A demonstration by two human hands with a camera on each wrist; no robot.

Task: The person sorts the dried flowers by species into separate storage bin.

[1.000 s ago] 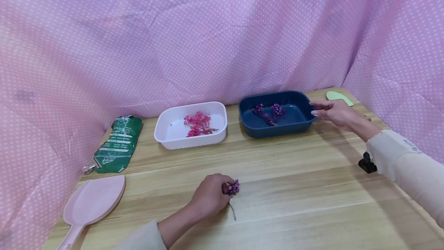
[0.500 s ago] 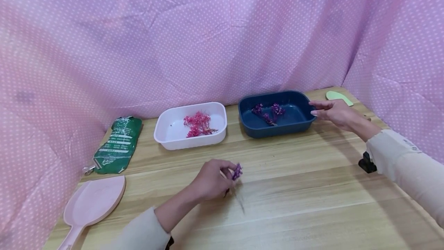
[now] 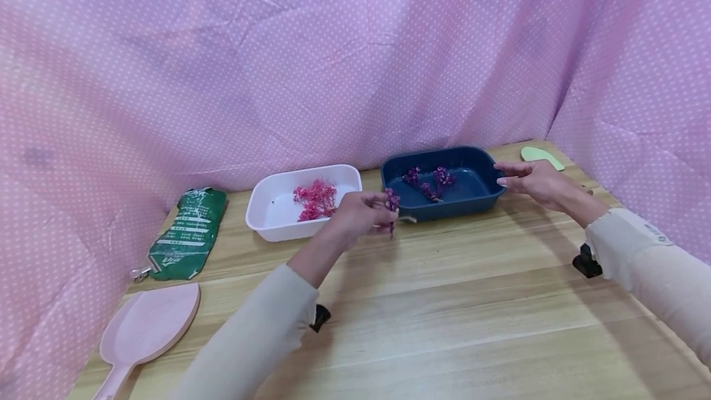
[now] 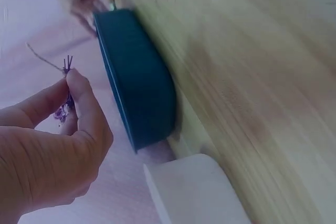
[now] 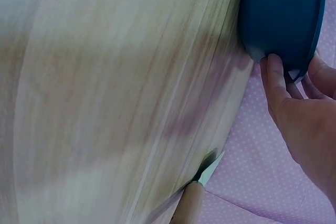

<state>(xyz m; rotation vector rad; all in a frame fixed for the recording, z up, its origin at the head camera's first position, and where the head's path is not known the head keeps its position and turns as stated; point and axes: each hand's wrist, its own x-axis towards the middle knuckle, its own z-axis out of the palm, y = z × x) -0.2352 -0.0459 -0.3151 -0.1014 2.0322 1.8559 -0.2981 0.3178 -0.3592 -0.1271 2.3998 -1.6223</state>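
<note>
My left hand (image 3: 361, 218) pinches a small bunch of dried purple flowers (image 3: 392, 201) between thumb and fingertips, just short of the dark blue tray's near left corner. In the left wrist view, the cut stems of the purple flower bunch (image 4: 67, 64) point up, and a thin tan strand (image 4: 42, 59) sticks out sideways. Several similar purple sprigs (image 3: 430, 190) lie inside the blue tray (image 3: 455, 210). At that tray's right end, my right hand (image 3: 539, 183) touches the wall with nearly straight fingers (image 5: 275, 77). Pink dried flowers (image 3: 315, 196) lie in the white tray (image 3: 266, 227), partly behind my left hand.
A green package (image 3: 186, 233) with a metal clip lies at the left of the wooden table. Nearer stands a pink dustpan-shaped scoop (image 3: 150, 320). A light green blade (image 3: 541, 156) with a wooden handle (image 5: 190, 203) lies behind my right hand. Pink dotted cloth hangs around.
My left hand has lifted the purple flower bunch off the table and carried it forward and slightly right, up to the blue tray. My right hand stays at the tray's end.
</note>
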